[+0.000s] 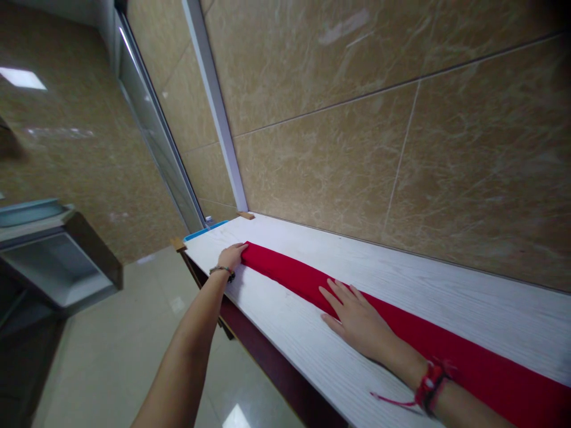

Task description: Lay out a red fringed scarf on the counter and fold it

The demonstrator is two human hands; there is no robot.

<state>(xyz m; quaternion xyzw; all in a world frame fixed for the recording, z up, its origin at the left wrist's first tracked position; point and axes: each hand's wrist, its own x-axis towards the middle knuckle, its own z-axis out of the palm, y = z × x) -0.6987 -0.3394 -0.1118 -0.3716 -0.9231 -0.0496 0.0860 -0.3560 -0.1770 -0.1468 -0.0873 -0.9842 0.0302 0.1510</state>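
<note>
1. Red cloth (285, 270): a long, narrow strip lying flat on the white worktop (272, 303), running from the left hand, beneath the right hand's fingers, and beyond the right forearm.
2. Left hand (231, 257): fingertips at the far end of the cloth; whether they pinch it or merely press cannot be told. A beaded bracelet (223, 270) circles the wrist.
3. Right hand (357, 318): palm down, fingers spread wide, resting over the near edge of the cloth, grasping nothing. A red bracelet (430, 383) circles the wrist.
4. Blue tray (196, 233): beyond the left hand, at the worktop's far end.
</note>
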